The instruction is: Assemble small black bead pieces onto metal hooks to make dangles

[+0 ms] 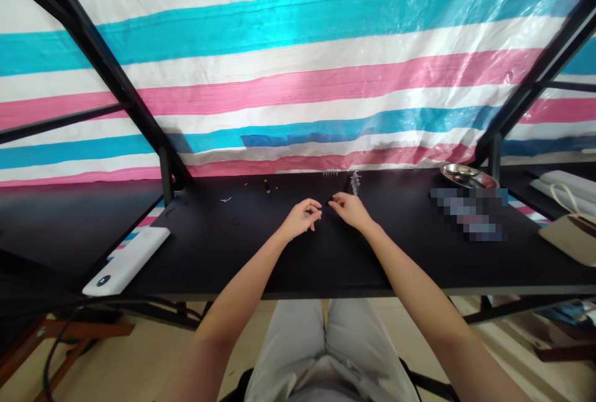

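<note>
My left hand [302, 219] hovers over the black table [205, 259], its fingers curved and the thumb a little apart from the index finger. Nothing shows between them. Just to its right, my right hand [350, 209] pinches a small black piece [329, 201], whose kind is too small to make out. Behind the right hand stands a cluster of small silvery-clear pieces [355, 182]. A short row of thin pale pieces [330, 173] lies at the table's back edge. To the left of my hands is a small dark cylinder [267, 186] with a light end.
White scraps [226, 199] lie left of centre. A white phone-like device [128, 262] rests at the left edge. At the right are a round metal plate [468, 176], a blurred-out patch [470, 212] and a beige pouch [570, 237]. Black frame bars [125, 94] and striped sheeting stand behind.
</note>
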A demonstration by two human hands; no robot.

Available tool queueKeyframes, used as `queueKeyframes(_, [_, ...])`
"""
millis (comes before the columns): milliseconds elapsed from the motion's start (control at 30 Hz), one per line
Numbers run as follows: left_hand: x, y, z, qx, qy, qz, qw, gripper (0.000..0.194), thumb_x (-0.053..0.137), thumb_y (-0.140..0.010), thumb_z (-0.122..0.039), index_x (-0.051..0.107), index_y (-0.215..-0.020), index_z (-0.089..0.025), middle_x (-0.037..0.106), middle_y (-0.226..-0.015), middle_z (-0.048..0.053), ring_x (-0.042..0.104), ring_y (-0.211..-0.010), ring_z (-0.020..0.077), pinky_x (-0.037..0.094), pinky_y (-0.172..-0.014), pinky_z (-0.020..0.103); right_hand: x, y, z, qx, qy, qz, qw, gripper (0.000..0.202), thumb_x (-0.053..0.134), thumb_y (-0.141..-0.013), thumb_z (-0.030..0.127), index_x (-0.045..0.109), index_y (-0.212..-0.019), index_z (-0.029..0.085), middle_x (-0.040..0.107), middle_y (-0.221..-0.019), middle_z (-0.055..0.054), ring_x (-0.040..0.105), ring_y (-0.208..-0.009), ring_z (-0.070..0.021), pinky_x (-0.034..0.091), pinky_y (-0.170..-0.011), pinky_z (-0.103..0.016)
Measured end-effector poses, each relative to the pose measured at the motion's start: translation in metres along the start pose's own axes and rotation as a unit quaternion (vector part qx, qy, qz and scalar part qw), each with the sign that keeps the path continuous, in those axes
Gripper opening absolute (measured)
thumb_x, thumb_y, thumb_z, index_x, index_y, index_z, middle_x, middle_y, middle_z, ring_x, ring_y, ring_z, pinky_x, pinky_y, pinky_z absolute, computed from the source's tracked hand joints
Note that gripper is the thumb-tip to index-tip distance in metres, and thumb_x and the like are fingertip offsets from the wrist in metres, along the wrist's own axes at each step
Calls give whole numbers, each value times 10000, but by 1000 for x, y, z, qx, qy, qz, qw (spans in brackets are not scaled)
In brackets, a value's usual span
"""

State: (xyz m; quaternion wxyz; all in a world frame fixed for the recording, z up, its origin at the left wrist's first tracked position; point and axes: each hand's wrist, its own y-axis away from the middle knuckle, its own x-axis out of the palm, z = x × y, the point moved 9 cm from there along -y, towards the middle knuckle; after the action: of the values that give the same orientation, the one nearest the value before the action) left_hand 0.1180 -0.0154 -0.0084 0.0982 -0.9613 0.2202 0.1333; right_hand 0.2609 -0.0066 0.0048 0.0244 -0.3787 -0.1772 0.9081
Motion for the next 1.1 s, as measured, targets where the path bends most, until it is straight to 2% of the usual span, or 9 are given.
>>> queueKeyframes(100, [3, 0, 3, -8, -13, 10, 1000, 224, 541, -780, -330, 546, -890, -135, 602, -728, 19, 514, -408, 50, 350, -356, 153, -25, -3, -26, 79, 116, -59, 988, 191, 509, -801, 327, 627, -858, 188, 644, -698, -41, 584, -655, -161, 379, -599, -244])
queueKeyframes(233, [4, 0, 1, -11, -26, 17, 999, 221, 535, -782, -340, 560, -841, -129, 615, -700, 29, 518, -411, 60, 357, -369, 166, -34, -3, -44, 122, 183, -58, 974, 194, 493, -814, 322, 624, -863, 187, 660, -770, -67, 601, -707, -184, 372, -602, -251])
queueKeyframes(700, [1, 1, -4, -10, -29, 2, 1000, 210, 551, -772, -334, 566, -823, -130, 625, -719, 30, 517, -418, 49, 364, -378, 155, -21, -12, -52, 103, 170, -50, 979, 180, 483, -813, 289, 610, -863, 172, 655, -754, -63, 605, -710, -177, 381, -616, -243])
queueKeyframes(1100, [1, 2, -4, -7, -38, 2, 999, 214, 546, -779, -343, 570, -831, -137, 635, -739, 34, 521, -427, 51, 362, -385, 158, -30, -8, -58, 130, 158, -41, 978, 155, 540, -791, 273, 634, -876, 183, 665, -822, -78, 616, -753, -187, 408, -644, -255])
